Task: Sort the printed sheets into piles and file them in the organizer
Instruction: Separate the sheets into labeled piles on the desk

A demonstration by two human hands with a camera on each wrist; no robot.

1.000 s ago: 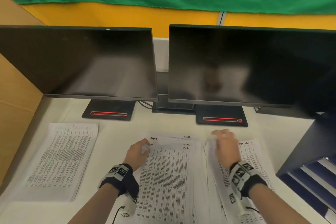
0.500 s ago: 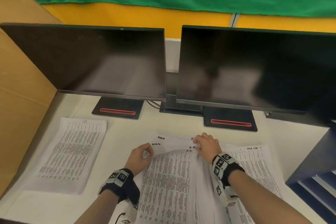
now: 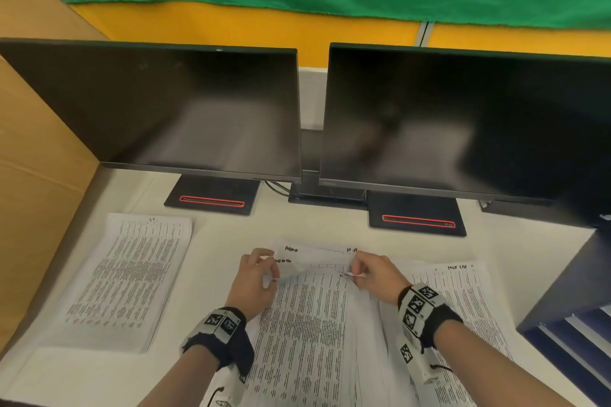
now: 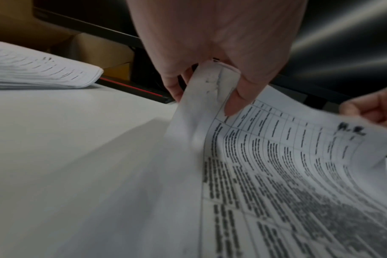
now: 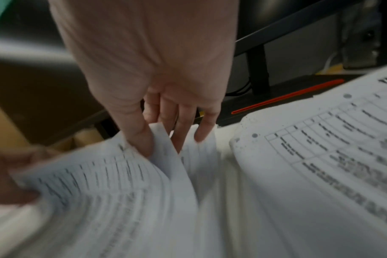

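A printed sheet [image 3: 310, 301] lies on top of the middle pile [image 3: 317, 253], its far edge lifted. My left hand [image 3: 269, 269] pinches its far left corner [image 4: 210, 83], thumb on top. My right hand [image 3: 355, 271] pinches the far right corner [image 5: 159, 144] between thumb and fingers. A second pile [image 3: 132, 274] lies to the left and a third pile [image 3: 463, 301] to the right. The dark blue organizer [image 3: 575, 317] stands at the right edge, its shelves partly out of view.
Two dark monitors [image 3: 172, 109] [image 3: 463, 122] on black stands [image 3: 213, 195] block the back of the white desk [image 3: 218, 241]. A cardboard panel [image 3: 36, 142] walls the left side.
My right hand has moved left from the right pile to the middle sheet's far right corner and taken hold. The left hand kept its corner and the far edge has risen.
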